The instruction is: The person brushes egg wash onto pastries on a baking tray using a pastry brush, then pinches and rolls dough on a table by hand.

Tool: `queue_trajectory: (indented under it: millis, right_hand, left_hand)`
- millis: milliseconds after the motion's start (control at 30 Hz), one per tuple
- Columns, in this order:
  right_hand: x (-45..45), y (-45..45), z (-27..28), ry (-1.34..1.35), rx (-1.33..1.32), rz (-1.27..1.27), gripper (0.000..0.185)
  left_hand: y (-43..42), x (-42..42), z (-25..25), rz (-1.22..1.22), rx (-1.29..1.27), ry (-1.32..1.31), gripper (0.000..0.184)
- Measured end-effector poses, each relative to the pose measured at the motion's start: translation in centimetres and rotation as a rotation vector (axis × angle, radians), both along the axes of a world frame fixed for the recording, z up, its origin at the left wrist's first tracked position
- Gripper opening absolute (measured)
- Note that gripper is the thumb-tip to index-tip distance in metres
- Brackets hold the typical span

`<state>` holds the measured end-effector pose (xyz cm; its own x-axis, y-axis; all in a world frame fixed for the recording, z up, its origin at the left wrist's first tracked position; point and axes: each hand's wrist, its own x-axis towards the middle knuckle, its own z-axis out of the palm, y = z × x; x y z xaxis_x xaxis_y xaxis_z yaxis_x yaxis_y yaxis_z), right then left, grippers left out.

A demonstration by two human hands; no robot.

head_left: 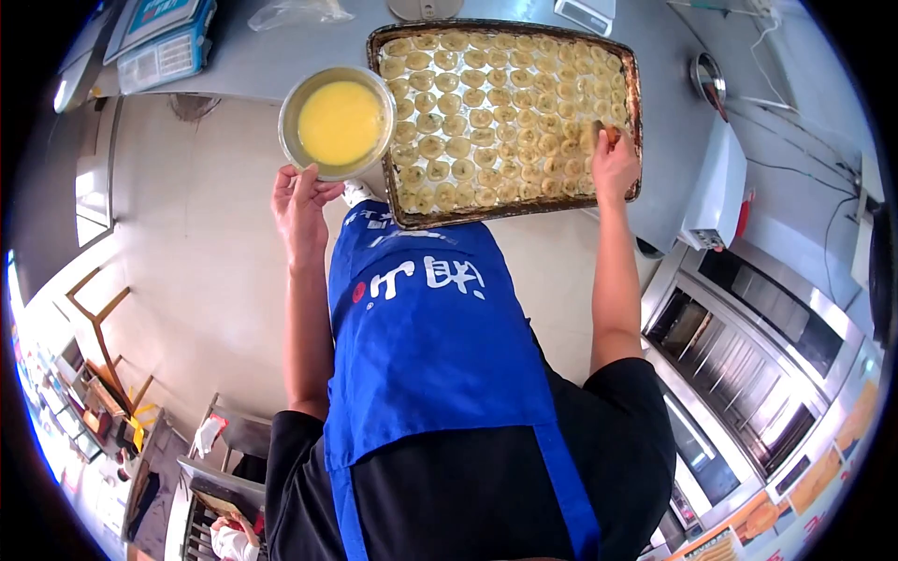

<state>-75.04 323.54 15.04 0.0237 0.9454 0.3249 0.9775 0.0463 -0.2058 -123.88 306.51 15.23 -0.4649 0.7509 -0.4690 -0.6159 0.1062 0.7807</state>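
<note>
Head view: a metal bowl (289, 120) of yellow liquid (340, 122) is pinched at the near rim by the left hand (305, 201), just beside the tray (516, 211); probably stiff but sloshy, best gripped level. What looks like a small brush (613, 135) is clamped in the right hand (616, 168) over the tray's right side, light, best held by its handle. The dough rounds (482, 119) seem soft, easily dented.

**Pale floor (201, 280), steel oven (739, 365)**

The grey worktop (281, 65) spans the space ahead of me. At my right stands the glass-fronted oven, near a whitish wall (809, 220). To my left, a bright pane (91, 192) shows, and a wooden frame (98, 323) stands on the smooth floor, with a metal stand (245, 432) nearby.
</note>
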Motion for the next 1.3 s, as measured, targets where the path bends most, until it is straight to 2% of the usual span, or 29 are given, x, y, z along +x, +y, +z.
queue_trajectory:
  millis: [67, 133, 167, 200, 267, 300, 367, 433, 500, 567, 600, 667, 733, 800, 867, 900, 967, 1000, 1067, 1133, 1200, 1233, 1300]
  right_hand:
    - [-0.5, -0.1, -0.1, -0.277, 0.018, 0.095, 0.017]
    - [-4.8, -1.4, -1.7, -0.114, -0.03, 0.291, 0.025]
    - [-7.9, -2.6, -2.1, -0.139, -0.119, 0.366, 0.023]
    - [-11.1, -4.0, -2.1, -0.009, 0.015, 0.58, 0.019]
    - [-16.6, -7.3, -0.1, 0.131, -0.075, 0.751, 0.02]
    - [-17.9, -8.0, -0.4, 0.287, -0.158, 0.766, 0.016]
    - [-18.6, -7.8, 0.4, 0.625, -0.465, 0.534, 0.023]
    - [-16.7, -5.2, -0.9, 0.716, -0.363, 0.306, 0.026]
    - [-11.5, -1.5, -3.1, 0.437, -0.23, 0.147, 0.029]
    - [-8.1, 1.0, -2.4, 0.343, -0.002, 0.073, 0.026]
    - [-7.5, 1.7, -1.9, 0.342, -0.003, 0.08, 0.026]
    - [-7.0, 2.5, -1.0, 0.049, 0.068, 0.025, 0.017]
    - [-8.9, 1.5, -2.0, -0.107, 0.001, 0.248, 0.018]
    - [-12.8, -1.0, -2.1, -0.107, 0.016, 0.565, 0.025]
    - [-16.4, -4.3, -1.9, 0.008, -0.115, 0.715, 0.015]
    - [-17.4, -5.2, -1.7, 0.007, -0.112, 0.714, 0.015]
    - [-18.6, -6.2, -0.8, 0.416, -0.298, 0.669, 0.016]
    - [-19.0, -6.2, 0.8, 0.634, -0.345, 0.486, 0.017]
    - [-16.5, -4.4, 0.6, 0.713, -0.329, 0.267, 0.015]
    - [-16.0, -2.7, 3.0, 1.134, -0.134, 0.115, 0.014]
    - [-16.9, -1.8, 7.7, 1.271, -0.074, 0.03, 0.015]
    - [-18.1, -1.8, 9.5, 1.287, -0.081, 0.031, 0.015]
    - [-20.0, -2.0, 11.6, 1.298, -0.057, 0.228, 0.016]
  left_hand:
    - [0.0, 0.0, -0.4, -0.009, 0.018, -0.006, 0.012]
    - [0.1, 0.3, -0.3, -0.003, -0.009, -0.009, 0.012]
    - [0.1, 0.4, -0.2, -0.007, -0.01, -0.007, 0.012]
    - [0.1, 0.5, -0.1, -0.012, -0.014, -0.01, 0.013]
    - [0.2, 0.5, 0.0, -0.025, -0.012, -0.013, 0.013]
    - [0.2, 0.6, 0.2, -0.033, -0.019, -0.011, 0.014]
    - [0.4, 0.7, 0.2, -0.032, -0.024, -0.01, 0.014]
    - [0.1, 0.7, 0.2, -0.049, -0.024, -0.013, 0.014]
    - [0.2, 1.0, 0.6, -0.048, -0.032, -0.006, 0.013]
    - [0.3, 1.0, 0.5, -0.038, -0.035, 0.0, 0.012]
    - [0.2, 1.0, 0.2, -0.049, -0.026, -0.007, 0.012]
    - [0.2, 1.1, 0.0, -0.063, -0.015, -0.014, 0.012]
    - [0.3, 1.2, -0.1, -0.073, -0.005, -0.016, 0.012]
    - [0.5, 1.6, 0.3, -0.08, -0.009, -0.004, 0.012]
    - [0.6, 1.8, 0.4, -0.079, -0.011, 0.009, 0.012]
    - [0.6, 1.9, 0.3, -0.081, -0.019, 0.013, 0.013]
    - [0.7, 2.0, 0.0, -0.08, -0.027, 0.016, 0.013]
    - [0.6, 2.1, -0.3, -0.101, -0.012, 0.005, 0.013]
    - [0.5, 2.3, -0.5, -0.109, 0.002, -0.003, 0.014]
    - [0.9, 2.9, -0.5, -0.139, -0.016, 0.016, 0.014]
    - [1.3, 3.7, 0.0, -0.124, -0.01, 0.009, 0.012]
    - [1.5, 4.1, 0.3, -0.125, 0.001, -0.006, 0.011]
    - [1.7, 4.5, 0.9, -0.132, 0.008, -0.01, 0.011]
